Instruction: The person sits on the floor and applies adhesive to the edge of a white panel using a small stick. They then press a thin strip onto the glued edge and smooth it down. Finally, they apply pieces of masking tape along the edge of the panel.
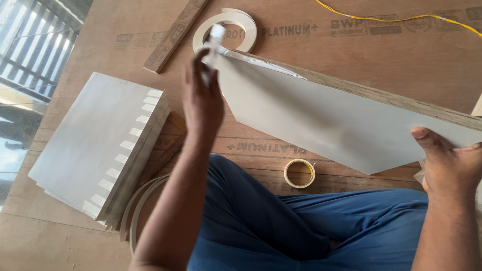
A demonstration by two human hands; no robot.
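Observation:
A grey laminated board (pixel 321 118) with a cut corner is held up off the floor, its wooden edge facing up. My right hand (pixel 447 160) grips the board's near right end, thumb on the grey face. At the board's far left corner, my left hand (pixel 202 98) pinches a strip of pale edge-banding tape (pixel 215 42) that runs shiny along the top edge (pixel 261 61).
A stack of grey boards (pixel 103 145) with tape tabs lies at left on the plywood floor (pixel 351 45). A coil of edge band (pixel 225 27), a wooden batten (pixel 173 35), a small tape roll (pixel 299 173), a yellow wire (pixel 401 19) and loose band loops (pixel 138 211) lie around. My blue-trousered legs (pixel 281 226) are crossed below.

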